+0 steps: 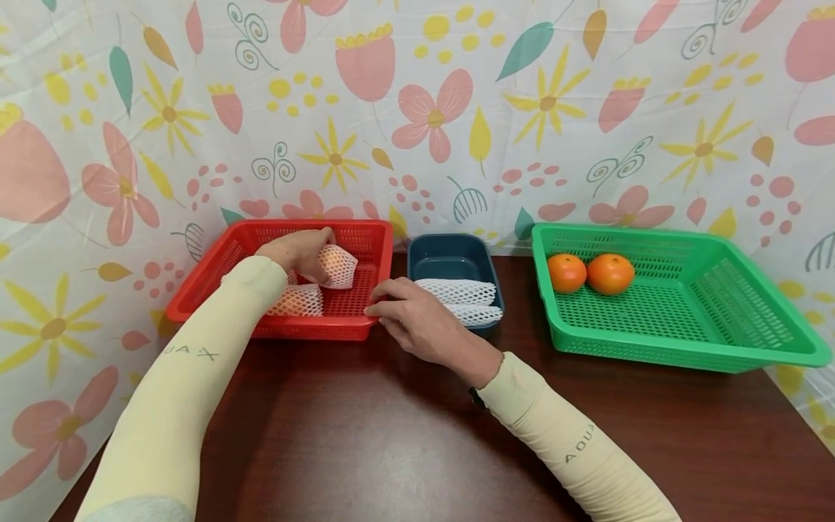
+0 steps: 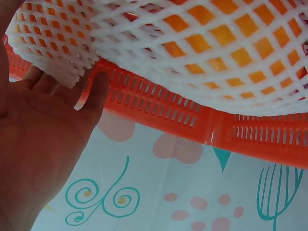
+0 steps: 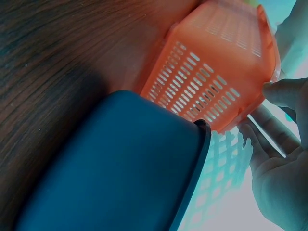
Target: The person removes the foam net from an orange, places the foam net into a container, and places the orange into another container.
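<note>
Inside the red basket (image 1: 313, 328), my left hand (image 1: 296, 251) holds an orange in a white foam net (image 1: 338, 267), fingers at its side. The left wrist view shows the hand (image 2: 48, 130) at a net's end, partly hidden by it. Another netted orange (image 1: 296, 301) lies nearer the basket's front, below my left wrist. My right hand (image 1: 417, 319) grips the red basket's front right corner. In the right wrist view, the thumb of this hand (image 3: 284, 187) is on the basket's rim (image 3: 272, 53).
Between the baskets stands a dark blue bin (image 1: 450, 250) with white foam nets (image 1: 457, 292) lying in it. To the right, a green basket (image 1: 652, 346) holds two bare oranges (image 1: 610, 274). A flowered cloth (image 1: 430, 116) hangs behind the brown table (image 1: 365, 435).
</note>
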Available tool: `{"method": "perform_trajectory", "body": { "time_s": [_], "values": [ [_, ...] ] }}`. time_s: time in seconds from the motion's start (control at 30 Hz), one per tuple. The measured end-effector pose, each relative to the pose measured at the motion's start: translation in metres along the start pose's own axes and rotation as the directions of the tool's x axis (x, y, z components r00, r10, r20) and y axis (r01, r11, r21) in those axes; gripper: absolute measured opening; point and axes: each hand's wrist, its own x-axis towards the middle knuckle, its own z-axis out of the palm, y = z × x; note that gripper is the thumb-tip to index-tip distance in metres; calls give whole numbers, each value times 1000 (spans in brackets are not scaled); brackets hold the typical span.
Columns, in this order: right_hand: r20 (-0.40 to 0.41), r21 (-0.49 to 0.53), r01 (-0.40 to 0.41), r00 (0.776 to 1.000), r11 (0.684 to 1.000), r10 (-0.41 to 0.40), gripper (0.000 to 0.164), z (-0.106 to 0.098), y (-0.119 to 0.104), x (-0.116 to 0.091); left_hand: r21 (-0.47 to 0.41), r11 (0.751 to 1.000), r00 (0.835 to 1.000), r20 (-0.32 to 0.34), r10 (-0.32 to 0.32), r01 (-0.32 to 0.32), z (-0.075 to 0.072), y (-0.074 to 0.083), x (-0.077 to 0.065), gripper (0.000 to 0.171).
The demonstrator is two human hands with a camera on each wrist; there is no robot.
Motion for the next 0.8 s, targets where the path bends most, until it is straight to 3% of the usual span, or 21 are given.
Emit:
{"method": "perform_trajectory", "body": {
  "time_s": [0.8],
  "values": [
    [17,20,-28,999,999,28,27,-1,-1,-1,16,999,999,-1,36,-36,1,-3,4,70]
  ]
}}
